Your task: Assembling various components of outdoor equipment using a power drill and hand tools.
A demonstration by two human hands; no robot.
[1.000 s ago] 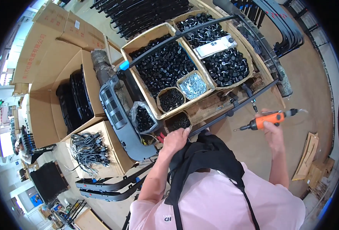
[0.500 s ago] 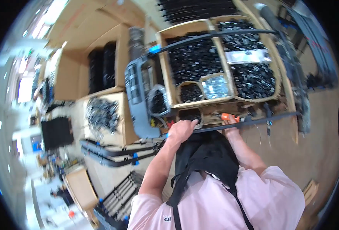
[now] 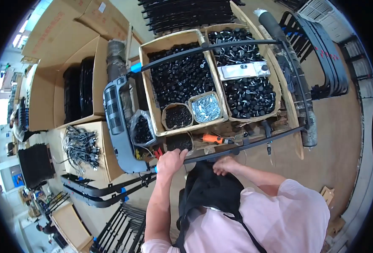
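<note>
A long black frame [image 3: 254, 144] with a grey plastic end panel [image 3: 115, 122] lies across the workbench in front of me. My left hand [image 3: 171, 163] is closed around its near bar, close to the panel, beside a small tub of black screws [image 3: 180, 142]. My right hand [image 3: 225, 165] is off the bar, by my black apron, with its fingers curled together. Whatever it may hold is too small to make out. An orange and black power screwdriver [image 3: 213, 138] lies on the bench behind the near bar, touched by neither hand.
Beyond lie wooden trays [image 3: 146, 90] of black knob-headed bolts, with a tub of silver screws [image 3: 206, 108]. A bag of black parts [image 3: 142, 128] sits by the panel. Left are an open cardboard box [image 3: 47, 95] and bundled cables [image 3: 82, 145]; right, a padded tube [image 3: 309, 128].
My right hand has left the orange screwdriver and drawn back toward my apron. The screwdriver now lies on the bench. My left hand stays at the near bar while the view has shifted.
</note>
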